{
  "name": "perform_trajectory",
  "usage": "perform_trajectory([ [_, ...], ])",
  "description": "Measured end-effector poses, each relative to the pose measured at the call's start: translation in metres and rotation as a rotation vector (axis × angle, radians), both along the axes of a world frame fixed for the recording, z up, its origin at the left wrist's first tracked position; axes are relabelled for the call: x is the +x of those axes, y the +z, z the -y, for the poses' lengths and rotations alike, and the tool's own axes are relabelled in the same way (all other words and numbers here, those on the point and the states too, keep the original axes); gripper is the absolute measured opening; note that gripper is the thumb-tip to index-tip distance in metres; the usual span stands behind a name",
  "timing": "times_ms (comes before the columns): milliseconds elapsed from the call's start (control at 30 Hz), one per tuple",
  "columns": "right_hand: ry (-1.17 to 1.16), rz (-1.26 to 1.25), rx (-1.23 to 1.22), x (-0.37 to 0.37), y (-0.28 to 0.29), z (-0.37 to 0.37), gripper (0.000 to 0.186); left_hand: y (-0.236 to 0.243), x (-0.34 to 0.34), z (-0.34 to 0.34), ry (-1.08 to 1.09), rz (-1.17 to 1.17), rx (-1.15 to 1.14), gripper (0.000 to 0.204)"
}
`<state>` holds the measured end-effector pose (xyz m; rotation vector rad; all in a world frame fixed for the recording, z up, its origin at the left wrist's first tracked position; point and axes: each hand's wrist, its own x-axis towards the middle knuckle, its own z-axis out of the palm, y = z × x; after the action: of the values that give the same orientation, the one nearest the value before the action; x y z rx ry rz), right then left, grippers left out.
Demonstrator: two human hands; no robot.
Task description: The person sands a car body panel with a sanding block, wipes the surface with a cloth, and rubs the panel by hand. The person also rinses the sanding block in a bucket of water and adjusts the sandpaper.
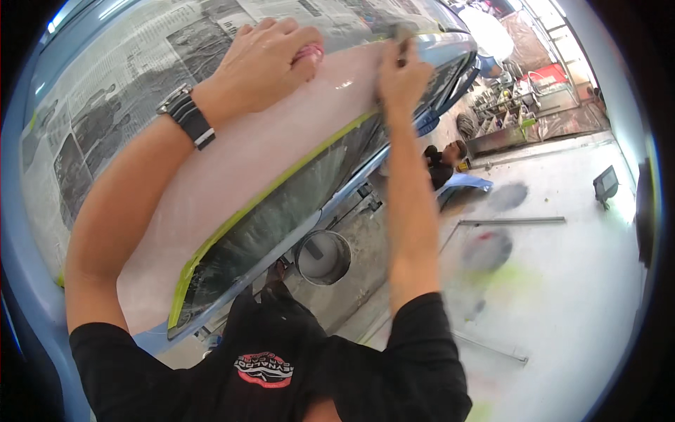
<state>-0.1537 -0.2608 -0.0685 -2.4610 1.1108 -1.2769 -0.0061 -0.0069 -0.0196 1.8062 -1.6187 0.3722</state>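
Observation:
My left hand (271, 62), with a black-strapped watch on its wrist, is closed round a pink, wet-looking sponge (308, 53) above the car's roof edge. Farther right, my right hand (406, 74) grips a small dark block (402, 43), blurred and partly hidden by the fingers; it meets the front of the same strip. The strip is a pale pink primed panel (281, 130), glossy with water in places. Newspaper (119, 91) covers the surface on its far side. Yellow-green masking tape (271, 186) borders it above the dark side window (267, 218).
A bucket (323, 258) of cloudy liquid stands on the floor beside the car. Another person (444, 162) is low down past my right arm, near a blue part (467, 183). Cluttered shelving (503, 116) stands behind, and a floodlight (605, 184) is on the paint-spotted white wall.

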Motion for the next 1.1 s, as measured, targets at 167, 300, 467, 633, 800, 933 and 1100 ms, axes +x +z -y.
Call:
perform_trajectory([
  [167, 0.307, 0.223, -0.297, -0.012, -0.018, -0.101, 0.069, 0.013, 0.004, -0.016, 0.003, -0.016, 0.005, 0.023],
  [300, -0.004, 0.146, -0.070, -0.004, 0.030, 0.049, 0.072, 0.023, -0.001, -0.004, -0.028, -0.038, 0.001, 0.023],
  [467, -0.043, 0.113, -0.102, 0.001, -0.010, -0.010, 0.070, 0.009, 0.004, -0.005, -0.021, -0.062, 0.081, 0.025],
  [633, 0.262, 0.248, -0.206, -0.009, -0.014, -0.113, 0.073, 0.016, 0.007, -0.014, -0.021, -0.100, 0.033, 0.026],
  [800, -0.019, 0.220, -0.029, -0.009, 0.025, 0.052, 0.071, 0.021, -0.007, 0.010, -0.023, -0.091, 0.038, 0.024],
  [933, -0.067, 0.058, 0.016, 0.003, 0.007, -0.043, 0.069, 0.007, 0.008, -0.002, -0.082, -0.507, 0.003, 0.031],
  [1100, 0.293, 0.164, -0.157, -0.025, -0.017, -0.190, 0.078, 0.023, -0.001, -0.008, -0.039, -0.595, -0.239, 0.029],
])
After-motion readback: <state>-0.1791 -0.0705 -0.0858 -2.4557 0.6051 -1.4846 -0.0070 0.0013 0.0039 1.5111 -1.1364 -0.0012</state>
